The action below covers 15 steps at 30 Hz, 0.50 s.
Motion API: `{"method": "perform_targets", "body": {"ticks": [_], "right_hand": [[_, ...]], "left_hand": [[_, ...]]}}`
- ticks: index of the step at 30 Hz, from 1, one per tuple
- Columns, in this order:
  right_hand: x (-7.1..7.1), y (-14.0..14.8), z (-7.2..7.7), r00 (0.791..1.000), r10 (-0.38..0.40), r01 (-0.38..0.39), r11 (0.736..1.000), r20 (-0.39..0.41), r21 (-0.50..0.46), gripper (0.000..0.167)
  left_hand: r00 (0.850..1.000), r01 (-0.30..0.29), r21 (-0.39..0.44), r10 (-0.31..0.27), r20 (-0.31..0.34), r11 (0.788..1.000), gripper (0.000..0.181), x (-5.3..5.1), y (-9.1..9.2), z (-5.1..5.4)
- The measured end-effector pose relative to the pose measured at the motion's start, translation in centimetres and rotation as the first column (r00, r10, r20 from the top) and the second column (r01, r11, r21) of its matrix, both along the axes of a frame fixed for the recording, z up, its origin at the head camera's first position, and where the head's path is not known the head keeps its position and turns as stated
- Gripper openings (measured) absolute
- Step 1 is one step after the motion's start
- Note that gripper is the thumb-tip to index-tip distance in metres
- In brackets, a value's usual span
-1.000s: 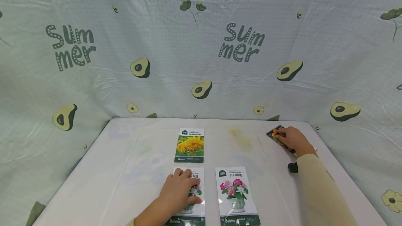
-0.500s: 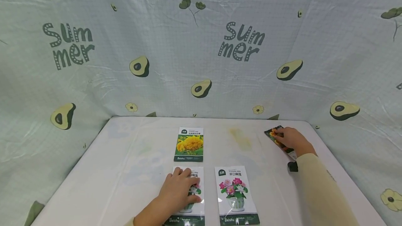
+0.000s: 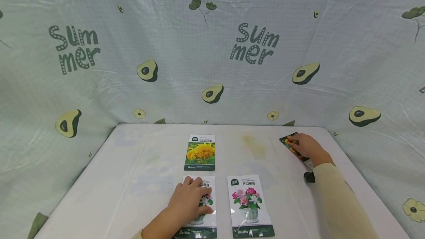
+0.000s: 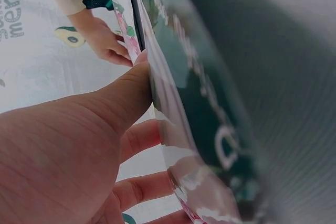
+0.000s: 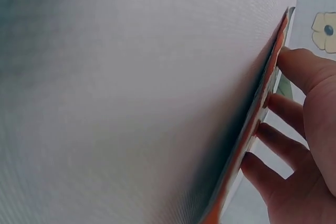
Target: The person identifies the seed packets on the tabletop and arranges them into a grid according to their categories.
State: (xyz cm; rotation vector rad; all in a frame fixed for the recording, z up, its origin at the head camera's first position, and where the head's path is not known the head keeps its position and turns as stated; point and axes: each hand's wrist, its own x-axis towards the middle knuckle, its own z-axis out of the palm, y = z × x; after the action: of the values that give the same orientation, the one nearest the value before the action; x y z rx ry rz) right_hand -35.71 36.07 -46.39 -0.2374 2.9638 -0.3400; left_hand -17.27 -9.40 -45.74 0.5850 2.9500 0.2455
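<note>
My left hand (image 3: 187, 205) rests on a white seed packet (image 3: 204, 231) printed with a potted flower, near the table's front. In the left wrist view its thumb (image 4: 131, 90) and fingertips touch the packet's glossy face. At the far right, my right hand (image 3: 310, 148) has its fingertips on a dark seed packet (image 3: 286, 141) with orange flowers, partly hidden under the hand. The right wrist view has the thumb and fingers spread along one face of that packet (image 5: 257, 114), seen nearly edge-on.
A second potted-flower seed packet (image 3: 250, 207) lies right of the left hand. Behind them is a seed packet with yellow flowers (image 3: 200, 154). A black device (image 3: 309, 177) sits at the right wrist. A patterned cloth (image 3: 179, 47) hangs behind the white table (image 3: 132, 180).
Between one second and half a second ago, the dark packet shifted slightly left under the right hand. The left hand has stayed on its packet.
</note>
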Motion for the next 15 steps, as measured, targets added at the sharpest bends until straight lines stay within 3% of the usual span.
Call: {"method": "perform_targets", "body": {"ticks": [15], "right_hand": [[0.07,0.16,0.59,0.995,-0.008,0.009,1.0,0.104,-0.006,0.053]], "left_hand": [[1.0,0.0,0.001,0.0,0.003,1.0,0.056,0.0,0.0,0.08]]}}
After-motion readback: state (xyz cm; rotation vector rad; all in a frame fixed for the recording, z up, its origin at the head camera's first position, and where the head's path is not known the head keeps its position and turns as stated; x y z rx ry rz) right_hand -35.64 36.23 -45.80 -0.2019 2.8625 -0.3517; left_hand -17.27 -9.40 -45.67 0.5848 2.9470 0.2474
